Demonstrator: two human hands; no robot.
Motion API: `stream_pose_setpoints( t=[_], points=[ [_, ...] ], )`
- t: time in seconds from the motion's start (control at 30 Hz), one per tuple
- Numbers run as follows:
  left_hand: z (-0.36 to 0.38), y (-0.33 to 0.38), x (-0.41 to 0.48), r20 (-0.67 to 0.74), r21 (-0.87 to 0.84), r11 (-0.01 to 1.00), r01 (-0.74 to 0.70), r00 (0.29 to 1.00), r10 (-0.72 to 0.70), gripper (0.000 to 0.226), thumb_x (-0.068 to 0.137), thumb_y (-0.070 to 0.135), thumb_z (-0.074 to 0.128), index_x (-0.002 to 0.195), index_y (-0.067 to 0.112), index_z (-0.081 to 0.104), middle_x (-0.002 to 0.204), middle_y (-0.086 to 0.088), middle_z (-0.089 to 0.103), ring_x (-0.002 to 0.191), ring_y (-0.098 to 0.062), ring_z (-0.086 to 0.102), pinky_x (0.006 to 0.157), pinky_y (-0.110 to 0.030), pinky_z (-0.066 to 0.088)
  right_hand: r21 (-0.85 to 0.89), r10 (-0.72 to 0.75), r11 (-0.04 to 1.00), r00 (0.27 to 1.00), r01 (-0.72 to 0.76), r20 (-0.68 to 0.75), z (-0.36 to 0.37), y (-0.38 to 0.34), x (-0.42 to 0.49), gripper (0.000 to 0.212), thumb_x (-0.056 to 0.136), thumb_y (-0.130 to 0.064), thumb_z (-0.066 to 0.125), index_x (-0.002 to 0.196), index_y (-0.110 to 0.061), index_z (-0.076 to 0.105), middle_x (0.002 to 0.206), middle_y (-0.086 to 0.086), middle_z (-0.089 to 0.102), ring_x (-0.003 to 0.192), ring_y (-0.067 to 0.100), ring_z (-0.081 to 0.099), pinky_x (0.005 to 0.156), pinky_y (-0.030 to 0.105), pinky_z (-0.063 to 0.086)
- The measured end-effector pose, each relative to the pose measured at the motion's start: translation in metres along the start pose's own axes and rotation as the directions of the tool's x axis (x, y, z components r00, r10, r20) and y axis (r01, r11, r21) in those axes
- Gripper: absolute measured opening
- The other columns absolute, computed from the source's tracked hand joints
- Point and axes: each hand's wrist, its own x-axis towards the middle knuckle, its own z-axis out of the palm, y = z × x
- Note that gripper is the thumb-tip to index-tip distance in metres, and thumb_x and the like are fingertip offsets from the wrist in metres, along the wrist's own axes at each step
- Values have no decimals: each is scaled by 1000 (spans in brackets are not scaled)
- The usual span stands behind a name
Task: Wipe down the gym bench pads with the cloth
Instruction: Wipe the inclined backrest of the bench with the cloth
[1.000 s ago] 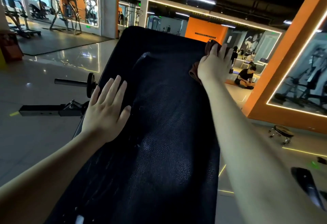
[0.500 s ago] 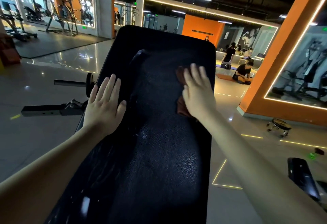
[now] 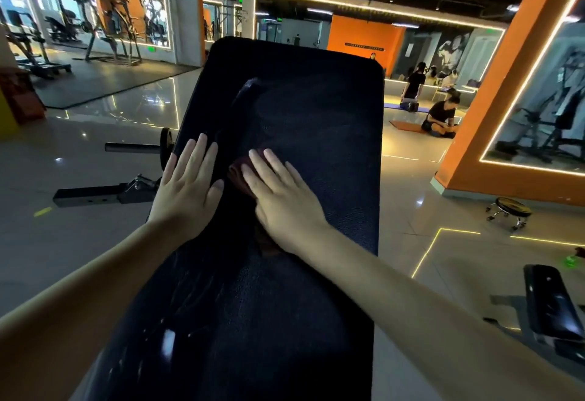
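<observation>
Your right hand (image 3: pixel 285 207) lies flat, fingers straight and close together, pressing the reddish-brown cloth (image 3: pixel 236 175) onto the black bench pad (image 3: pixel 310 109). No finger curls round the cloth, which shows past your fingertips near the middle of the pad. Your left hand (image 3: pixel 186 191), also flat with its fingers extended, rests on the pad's left edge, just beside the cloth. The pad stretches away from you, and pale streaks catch the light on its near end. Left of the pad, a weight peg (image 3: pixel 136 147) juts out sideways. Right of the pad, a wheeled stool (image 3: pixel 509 210) stands on the glossy floor and a second bench (image 3: pixel 550 302) sits nearer you. Two people (image 3: pixel 440 115) are on mats beyond the pad's far right corner.
</observation>
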Motion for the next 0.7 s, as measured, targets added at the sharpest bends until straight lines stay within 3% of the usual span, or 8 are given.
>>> stream_pose_setpoints(
  t=[0.07, 0.17, 0.3, 0.37, 0.43, 0.53, 0.63, 0.7],
  points=[
    [1, -2, -9, -7, 1, 1000, -12, 1000, 12, 74, 93, 47, 16, 156, 8, 19, 164, -7, 7, 152, -22, 2, 122, -39, -1, -14, 22, 1000, 1000, -22, -10, -12, 32, -14, 59, 102, -18, 40, 157, -14, 18, 166, 3, -1, 152, 21, -8, 124, 39, -2],
    [2, -1, -14, 8, 6, 1000, 14, 1000, -14, 74, 93, 48, 15, 156, 9, 18, 165, -7, 6, 152, -22, 1, 121, -38, -3, 20, 238, 971, 962, -237, -136, -13, 61, -38, 57, 98, -13, 48, 153, -9, 32, 165, 8, 13, 152, 28, 5, 123, 43, 7],
    [0, -2, -21, 31, 18, 1000, 11, 999, -12, 75, 93, 51, 12, 157, 12, 13, 165, -4, 0, 151, -19, -5, 119, -32, -10, 132, 605, 794, 747, -594, -275, 5, 38, -51, 63, 93, -14, 52, 151, -3, 33, 162, 17, 18, 150, 37, 13, 120, 47, 15],
    [0, -1, -27, 44, 20, 1000, 21, 999, -22, 76, 92, 53, 9, 157, 14, 10, 165, -2, -3, 151, -16, -9, 117, -26, -16, 196, 683, 728, 671, -657, -289, 12, 5, -48, 69, 87, -15, 58, 150, 0, 33, 160, 22, 23, 148, 42, 18, 119, 51, 17],
    [1, 2, -33, 53, 16, 999, 29, 998, -30, 77, 91, 54, 8, 158, 15, 10, 165, -2, -3, 150, -16, -10, 117, -27, -16, 198, 640, 767, 708, -610, -298, 24, -33, -46, 73, 84, -15, 61, 150, 1, 34, 159, 22, 23, 148, 41, 17, 119, 53, 14],
    [-1, 5, -41, 73, 14, 999, 34, 997, -35, 78, 91, 55, 8, 157, 15, 10, 165, -4, -3, 151, -18, -8, 119, -35, -9, 146, 428, 903, 871, -403, -241, 38, -75, -52, 61, 92, -22, 43, 150, -2, 36, 161, 19, 22, 150, 35, 13, 121, 51, 17],
    [-4, 6, -51, 90, 21, 999, 29, 995, -30, 80, 90, 57, 9, 157, 14, 11, 165, -5, -2, 151, -20, -7, 120, -35, -7, 48, 130, 991, 986, -126, -102, 27, -62, -68, 64, 89, -25, 28, 147, -5, 43, 160, 14, 28, 149, 30, 22, 120, 45, 22],
    [-4, 6, -56, 89, 16, 999, 30, 996, -31, 80, 91, 57, 11, 157, 13, 12, 165, -6, 0, 152, -21, -5, 120, -36, -7, -4, -13, 1000, 998, 13, -60, 15, -26, -77, 63, 88, -18, 35, 150, -7, 39, 162, 10, 22, 151, 27, 16, 121, 41, 10]
  ],
)
